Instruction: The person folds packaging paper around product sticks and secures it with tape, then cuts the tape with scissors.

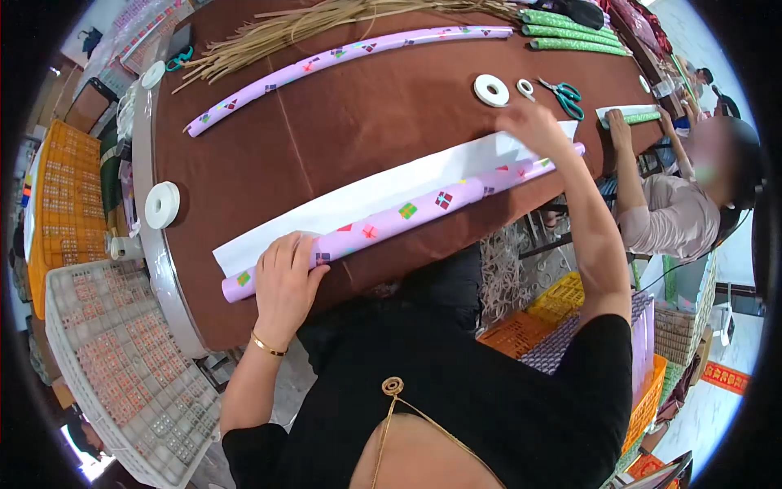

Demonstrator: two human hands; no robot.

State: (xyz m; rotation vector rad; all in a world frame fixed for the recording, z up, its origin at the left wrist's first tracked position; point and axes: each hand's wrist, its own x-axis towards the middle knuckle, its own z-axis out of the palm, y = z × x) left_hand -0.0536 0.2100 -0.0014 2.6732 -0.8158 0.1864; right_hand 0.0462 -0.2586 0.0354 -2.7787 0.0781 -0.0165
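Note:
A purple patterned paper roll lies across the brown table near its front edge, with a white strip of its sheet unrolled behind it. My left hand rests on the roll near its left end, fingers laid over it and slightly spread. Above the roll's right end is my right hand, blurred by motion, close to a white tape roll; what it holds, if anything, cannot be made out. A smaller tape ring and teal-handled scissors lie just beyond it.
Another purple roll, thin brown strips and green rolls lie at the back. Left are a tape roll and white crate. A co-worker handles a green roll at right.

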